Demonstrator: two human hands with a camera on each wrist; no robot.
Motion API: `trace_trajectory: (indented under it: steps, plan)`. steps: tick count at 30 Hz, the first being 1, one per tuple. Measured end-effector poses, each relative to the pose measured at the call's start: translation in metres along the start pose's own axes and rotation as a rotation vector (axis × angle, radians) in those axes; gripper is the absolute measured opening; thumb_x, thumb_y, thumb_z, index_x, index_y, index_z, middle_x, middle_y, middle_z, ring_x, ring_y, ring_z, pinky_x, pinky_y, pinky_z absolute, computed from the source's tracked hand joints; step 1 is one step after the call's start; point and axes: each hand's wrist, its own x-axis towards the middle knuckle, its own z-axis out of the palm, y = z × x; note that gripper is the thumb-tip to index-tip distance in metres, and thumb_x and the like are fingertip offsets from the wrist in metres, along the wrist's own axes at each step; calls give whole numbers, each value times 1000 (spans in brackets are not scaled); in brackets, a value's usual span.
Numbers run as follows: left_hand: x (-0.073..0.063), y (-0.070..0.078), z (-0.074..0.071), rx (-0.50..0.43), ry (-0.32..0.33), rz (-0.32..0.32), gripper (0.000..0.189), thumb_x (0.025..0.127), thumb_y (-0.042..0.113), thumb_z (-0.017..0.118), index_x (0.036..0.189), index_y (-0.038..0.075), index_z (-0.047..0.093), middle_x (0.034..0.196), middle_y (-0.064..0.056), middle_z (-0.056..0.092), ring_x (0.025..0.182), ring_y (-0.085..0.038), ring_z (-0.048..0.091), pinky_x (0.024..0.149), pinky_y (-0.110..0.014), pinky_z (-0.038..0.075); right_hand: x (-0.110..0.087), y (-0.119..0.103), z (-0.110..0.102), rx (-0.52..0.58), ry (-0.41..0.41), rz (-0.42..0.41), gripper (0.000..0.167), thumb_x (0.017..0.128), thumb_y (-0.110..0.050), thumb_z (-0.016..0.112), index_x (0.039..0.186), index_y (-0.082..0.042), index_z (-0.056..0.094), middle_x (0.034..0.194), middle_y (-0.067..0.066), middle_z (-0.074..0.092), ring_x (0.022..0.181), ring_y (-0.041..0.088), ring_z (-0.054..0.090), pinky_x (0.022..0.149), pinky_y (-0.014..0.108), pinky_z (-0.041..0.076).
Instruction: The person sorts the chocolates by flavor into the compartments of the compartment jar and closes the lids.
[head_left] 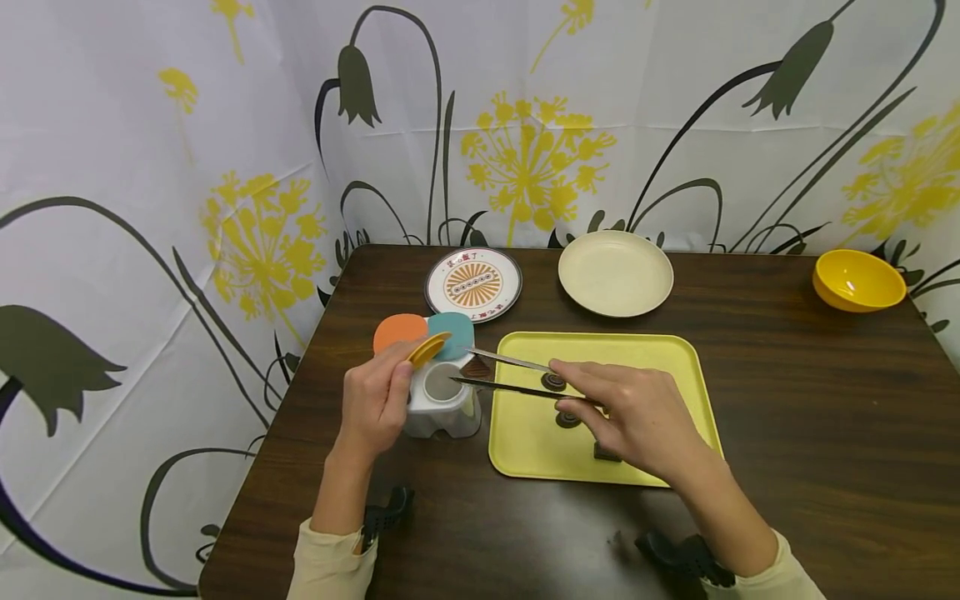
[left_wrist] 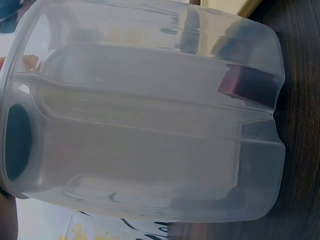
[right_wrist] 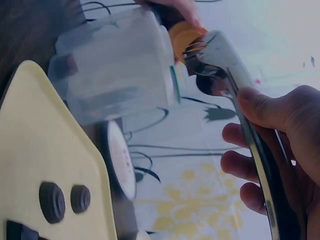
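My left hand [head_left: 375, 402] pinches a round yellow-orange lid [head_left: 428, 350], tilted up beside the uncovered compartment of a clear container [head_left: 444, 419]. Two other round lids on it, an orange lid [head_left: 399, 329] and a teal lid [head_left: 452, 333], lie flat. Through its wall in the left wrist view shows a dark reddish block [left_wrist: 248, 86] at the bottom. My right hand [head_left: 637, 408] grips metal tongs [right_wrist: 257, 160] with a fork-like end, their arms apart, tips over the container opening. A brown ridged shape [head_left: 477, 368] shows between the arms.
A yellow tray [head_left: 525, 458] under my right hand bears two round dark pieces [head_left: 553, 382] and a dark block [head_left: 606, 452]. Behind stand a patterned plate [head_left: 474, 285] and a cream plate [head_left: 617, 273]. A yellow bowl [head_left: 858, 281] sits at the far right corner of the table.
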Motion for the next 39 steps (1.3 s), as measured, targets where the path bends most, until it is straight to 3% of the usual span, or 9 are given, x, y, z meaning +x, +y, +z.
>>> trace_trajectory:
  steps: [9,15,21,30,39]
  plan:
    - [1,-1,-1,10,-5,12,36,98,18,42,117,4,70,108,-4,72,97,-18,68,83,-42,54,10,-9,18,42,1,-21,46,82,-25,79,126,-18,69,115,-5,71,88,7,70,52,29,49]
    - [1,-1,1,-1,-8,12,36,98,18,42,114,3,71,107,-4,72,93,-17,68,85,-39,54,11,-11,24,33,11,-30,45,82,-26,79,126,-18,69,115,-5,71,83,7,70,50,29,47]
    - [2,0,2,3,-20,5,36,98,17,42,116,2,70,109,-6,72,100,-19,68,87,-39,54,11,-13,28,29,6,-22,45,82,-26,79,126,-18,69,115,-5,71,77,5,68,50,28,46]
    - [0,-3,1,-14,7,48,35,99,17,40,112,4,71,104,-3,72,93,-17,68,79,-39,55,12,-15,34,42,-17,-20,45,84,-26,78,127,-19,68,114,-6,71,78,4,67,53,29,48]
    - [-1,-3,-1,0,16,40,35,99,17,40,113,5,71,104,-2,72,90,-16,68,78,-40,55,15,-16,35,48,-15,-32,44,84,-26,78,126,-18,69,115,-6,71,78,4,67,52,28,48]
